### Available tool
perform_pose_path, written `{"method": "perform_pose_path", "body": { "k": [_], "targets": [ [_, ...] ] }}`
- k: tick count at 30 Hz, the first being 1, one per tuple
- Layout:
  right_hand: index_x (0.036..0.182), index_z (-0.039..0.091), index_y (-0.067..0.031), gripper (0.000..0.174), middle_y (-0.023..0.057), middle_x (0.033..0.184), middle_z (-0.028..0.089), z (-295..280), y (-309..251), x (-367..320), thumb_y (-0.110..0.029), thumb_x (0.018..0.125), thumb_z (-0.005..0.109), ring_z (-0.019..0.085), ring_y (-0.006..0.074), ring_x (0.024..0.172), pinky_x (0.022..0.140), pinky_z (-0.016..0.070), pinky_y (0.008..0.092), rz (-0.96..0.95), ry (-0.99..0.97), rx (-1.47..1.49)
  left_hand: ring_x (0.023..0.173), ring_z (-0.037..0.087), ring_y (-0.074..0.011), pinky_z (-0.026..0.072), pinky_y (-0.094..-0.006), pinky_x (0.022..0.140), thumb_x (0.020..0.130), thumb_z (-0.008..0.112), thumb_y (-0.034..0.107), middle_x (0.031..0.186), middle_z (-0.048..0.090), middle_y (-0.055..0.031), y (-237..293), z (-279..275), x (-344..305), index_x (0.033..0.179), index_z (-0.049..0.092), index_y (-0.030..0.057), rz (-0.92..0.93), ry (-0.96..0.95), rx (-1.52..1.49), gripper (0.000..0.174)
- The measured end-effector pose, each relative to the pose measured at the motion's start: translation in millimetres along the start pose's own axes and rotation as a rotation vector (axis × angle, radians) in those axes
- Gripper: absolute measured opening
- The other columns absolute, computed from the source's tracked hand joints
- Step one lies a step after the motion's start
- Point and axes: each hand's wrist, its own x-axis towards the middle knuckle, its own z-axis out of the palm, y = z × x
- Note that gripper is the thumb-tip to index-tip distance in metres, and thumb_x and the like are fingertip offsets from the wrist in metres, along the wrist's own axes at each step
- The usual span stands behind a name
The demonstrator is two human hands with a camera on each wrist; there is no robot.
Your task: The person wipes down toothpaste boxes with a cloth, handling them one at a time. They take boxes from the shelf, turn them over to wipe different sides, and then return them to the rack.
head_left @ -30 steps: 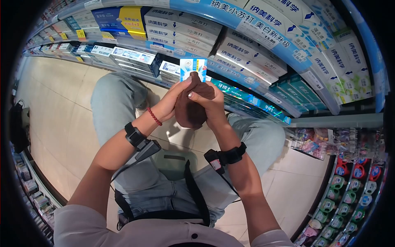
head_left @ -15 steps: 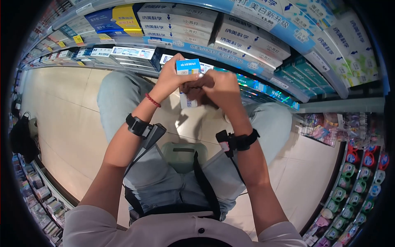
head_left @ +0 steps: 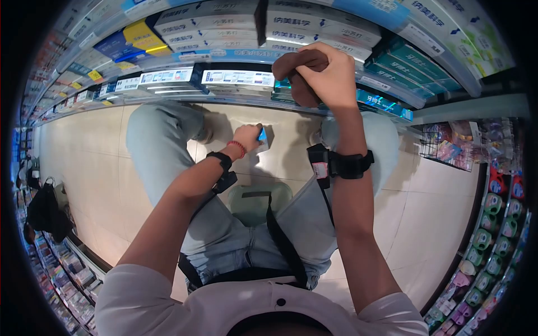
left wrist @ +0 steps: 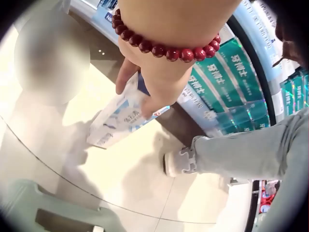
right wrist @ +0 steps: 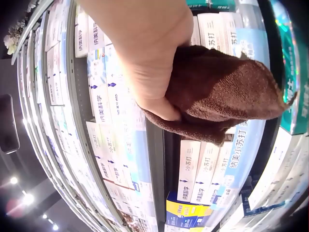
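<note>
Low between the knees, my left hand [head_left: 246, 137] grips a white and blue toothpaste box [left wrist: 118, 116]. In the left wrist view the box slants downward from the fingers over the floor, its upper end hidden by the hand. My right hand [head_left: 335, 75] is raised in front of the shelf and holds a bunched brown cloth [right wrist: 222, 87] between thumb and fingers. Part of the cloth hangs below the hand. Behind it are stacked white toothpaste boxes [head_left: 291, 23], with a dark gap between two stacks in the right wrist view.
Green toothpaste boxes [head_left: 412, 64] fill the shelf to the right, and a blue and yellow pack [head_left: 134, 40] lies to the left. A pale green stool [head_left: 260, 204] is under the person. Bottles [head_left: 482, 239] line a rack at the right.
Both hands were together at the box and cloth; now they are apart. The left hand has gone down toward the floor with the box, the right hand up to the shelf with the cloth.
</note>
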Motion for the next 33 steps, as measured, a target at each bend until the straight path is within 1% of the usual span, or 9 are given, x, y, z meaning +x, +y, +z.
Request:
{"method": "perform_pose_path", "body": {
  "k": [10,13,15,17,20,23,26,30,33],
  "targets": [
    [0.088,0.065,-0.0016,0.015,0.0073,0.084,0.067,-2,23,10,-0.007,0.074,0.066,0.064,0.0158,0.076,0.072,0.0497,0.0273,-0.099,0.014,0.391,0.104,0.055,-0.0329,0.0502,-0.0418,0.082,0.072,0.066,0.014,0.113,0.053,-0.0144,-4,31,12,0.122,0.042,0.0054,-0.058,-0.091,0.177,0.056],
    [0.104,0.059,0.0003,0.027,0.0077,0.100,0.064,5,39,11,-0.011,0.080,0.064,0.062,0.0164,0.092,0.079,0.0483,0.0281,0.025,0.172,0.979,0.108,0.053,-0.0325,0.0487,-0.0415,0.086,0.074,0.068,0.027,0.117,0.050,-0.0169,39,-31,9,0.120,0.045,0.0045,-0.002,-0.186,0.323,0.056],
    [0.121,0.048,0.0026,0.054,0.0162,0.120,0.054,0,12,6,-0.042,0.090,0.043,0.052,0.0292,0.110,0.095,0.0408,0.0416,0.233,0.234,1.424,0.104,0.057,-0.0311,0.0487,-0.0409,0.084,0.075,0.068,0.036,0.110,0.057,-0.0153,63,-73,12,0.116,0.054,0.0056,0.031,-0.274,0.280,0.053],
    [0.125,0.044,0.0016,0.060,0.0166,0.119,0.054,-5,25,8,-0.047,0.089,0.040,0.053,0.0291,0.105,0.089,0.0433,0.0445,-0.053,-0.098,1.715,0.097,0.060,-0.0300,0.0488,-0.0401,0.082,0.078,0.066,0.035,0.100,0.061,-0.0163,84,-123,0,0.112,0.056,0.0046,0.131,-0.211,0.095,0.047],
    [0.136,0.033,-0.0034,0.075,0.0195,0.133,0.040,-1,12,8,-0.059,0.085,0.042,0.046,0.0297,0.114,0.094,0.0382,0.0504,0.167,-0.070,1.672,0.092,0.060,-0.0337,0.0474,-0.0405,0.080,0.082,0.062,0.036,0.099,0.063,-0.0155,88,-182,-20,0.109,0.057,0.0033,0.323,0.095,-0.291,0.043],
    [0.141,0.025,-0.0055,0.078,0.0207,0.139,0.033,7,7,7,-0.058,0.086,0.045,0.038,0.0319,0.123,0.100,0.0328,0.0561,0.274,-0.267,1.761,0.083,0.060,-0.0212,0.0464,-0.0330,0.077,0.087,0.057,0.024,0.091,0.063,-0.0073,78,-207,-33,0.102,0.058,0.0021,0.369,0.485,-0.769,0.027],
    [0.141,0.023,-0.0042,0.077,0.0193,0.137,0.035,24,6,-4,-0.052,0.086,0.050,0.040,0.0307,0.122,0.101,0.0343,0.0484,0.388,-0.379,1.529,0.089,0.057,-0.0161,0.0445,-0.0309,0.081,0.088,0.055,0.021,0.094,0.061,-0.0055,60,-208,-37,0.103,0.058,0.0024,0.266,0.686,-1.012,0.024],
    [0.139,0.024,-0.0035,0.066,0.0161,0.136,0.037,67,69,-17,-0.040,0.090,0.049,0.040,0.0259,0.124,0.103,0.0342,0.0395,0.217,-0.623,1.683,0.099,0.054,-0.0134,0.0415,-0.0259,0.085,0.092,0.049,0.019,0.109,0.056,-0.0047,57,-213,-42,0.116,0.053,0.0030,0.435,0.581,-0.903,0.029],
    [0.136,0.029,-0.0055,0.051,0.0107,0.135,0.039,70,49,-23,-0.033,0.095,0.041,0.040,0.0208,0.125,0.105,0.0318,0.0365,0.300,-0.526,1.155,0.086,0.054,-0.0087,0.0433,-0.0215,0.077,0.092,0.052,0.023,0.105,0.057,-0.0043,60,-201,-37,0.117,0.053,0.0033,0.262,0.398,-1.100,0.032]
  ]
}}
